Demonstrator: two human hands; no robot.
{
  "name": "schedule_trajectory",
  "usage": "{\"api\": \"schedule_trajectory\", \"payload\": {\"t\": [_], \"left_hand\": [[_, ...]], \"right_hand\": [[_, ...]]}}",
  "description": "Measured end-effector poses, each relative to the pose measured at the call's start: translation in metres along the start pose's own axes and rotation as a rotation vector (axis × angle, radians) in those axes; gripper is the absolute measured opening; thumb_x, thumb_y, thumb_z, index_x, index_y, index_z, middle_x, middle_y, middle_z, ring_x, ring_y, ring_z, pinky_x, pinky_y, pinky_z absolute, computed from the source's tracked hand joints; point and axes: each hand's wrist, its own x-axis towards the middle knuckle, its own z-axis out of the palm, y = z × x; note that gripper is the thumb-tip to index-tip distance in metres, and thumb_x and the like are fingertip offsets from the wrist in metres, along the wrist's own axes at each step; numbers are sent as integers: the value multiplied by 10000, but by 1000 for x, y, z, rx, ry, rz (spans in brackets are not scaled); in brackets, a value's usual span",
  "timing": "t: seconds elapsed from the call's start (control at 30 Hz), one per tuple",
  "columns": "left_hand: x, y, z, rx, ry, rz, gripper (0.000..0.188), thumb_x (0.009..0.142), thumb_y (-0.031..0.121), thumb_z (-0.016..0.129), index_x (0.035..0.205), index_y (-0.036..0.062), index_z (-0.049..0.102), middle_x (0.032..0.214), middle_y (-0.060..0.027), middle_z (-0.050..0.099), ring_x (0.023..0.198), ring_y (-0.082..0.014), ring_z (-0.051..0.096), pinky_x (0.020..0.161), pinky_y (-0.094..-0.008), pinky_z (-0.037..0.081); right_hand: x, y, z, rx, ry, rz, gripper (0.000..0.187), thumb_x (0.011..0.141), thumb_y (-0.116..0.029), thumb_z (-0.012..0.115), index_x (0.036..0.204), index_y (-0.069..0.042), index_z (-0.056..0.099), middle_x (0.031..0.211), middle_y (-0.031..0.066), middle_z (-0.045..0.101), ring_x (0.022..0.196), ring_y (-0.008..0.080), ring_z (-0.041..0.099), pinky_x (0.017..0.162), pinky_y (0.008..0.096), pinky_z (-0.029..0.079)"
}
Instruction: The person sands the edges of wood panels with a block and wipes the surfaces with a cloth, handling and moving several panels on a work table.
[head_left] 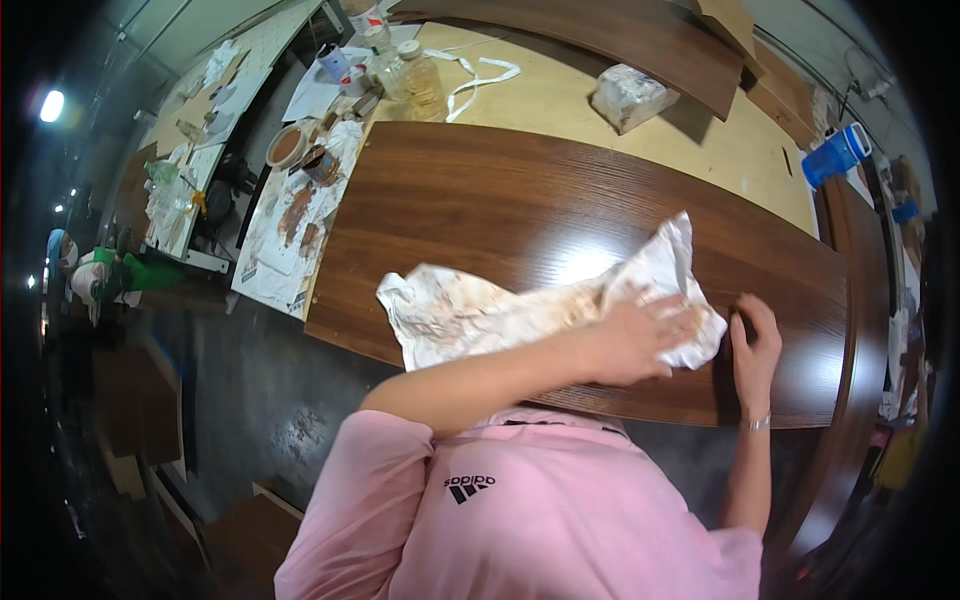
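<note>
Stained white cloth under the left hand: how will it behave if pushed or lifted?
Likely floppy: the cloth lies in soft creases and folds. Probably light for its spread, since it looks thin. It may slide readily once the left hand eases off, as the brown panel looks smooth and glossy.

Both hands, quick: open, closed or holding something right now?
Left hand: open, spread on the stained white cloth.
Right hand: loosely curled at the brown board; whether it holds anything cannot be told.
</note>
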Motion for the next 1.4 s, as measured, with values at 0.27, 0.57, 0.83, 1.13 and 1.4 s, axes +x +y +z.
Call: {"api": "schedule_trajectory", "payload": {"t": [0.27, 0.57, 0.83, 1.13, 1.4], "left_hand": [[-20, -179, -115, 246, 306, -901, 705, 945, 425, 567, 1496, 34, 366, 1501, -183, 430, 1393, -344, 405, 1161, -544, 243], [78, 74, 60, -179, 182, 22, 738, 898, 426, 643, 1473, 20, 422, 1554, -155, 379, 1482, -313, 265, 1166, -586, 230], [-249, 22, -47, 451, 510, -1017, 515, 925, 109, 528, 1416, -27, 451, 1411, -241, 512, 1275, -413, 497, 1087, -493, 370], [-194, 34, -115, -325, 1038, -926, 316, 968, 95, 574, 1245, -40, 647, 1110, -145, 729, 935, -211, 685, 823, -300, 515], [-61, 22, -50, 345, -99, -212, 736, 887, 388, 655, 1515, 126, 374, 1603, -90, 302, 1483, -348, 244, 1156, -619, 234]], "right_hand": [[-77, 2, -24, -62, 64, 140, 358, 860, -16, 620, 1218, -4, 623, 1406, 130, 549, 1331, 323, 477, 1128, 419, 361], [-91, 33, -20, -185, 44, 13, 365, 912, -64, 604, 1268, 7, 569, 1448, 167, 477, 1306, 341, 469, 1094, 424, 387], [-85, 6, -17, -272, 15, -74, 369, 861, -127, 659, 1203, -5, 590, 1443, 189, 483, 1300, 391, 456, 1080, 467, 372], [-87, 5, -6, -310, 101, -24, 379, 799, -87, 687, 1167, -28, 618, 1400, 180, 520, 1301, 388, 469, 1086, 471, 380], [-85, -11, -6, -284, 251, -27, 354, 777, -149, 717, 1101, -29, 640, 1316, 163, 583, 1247, 363, 520, 1049, 458, 416]]}}
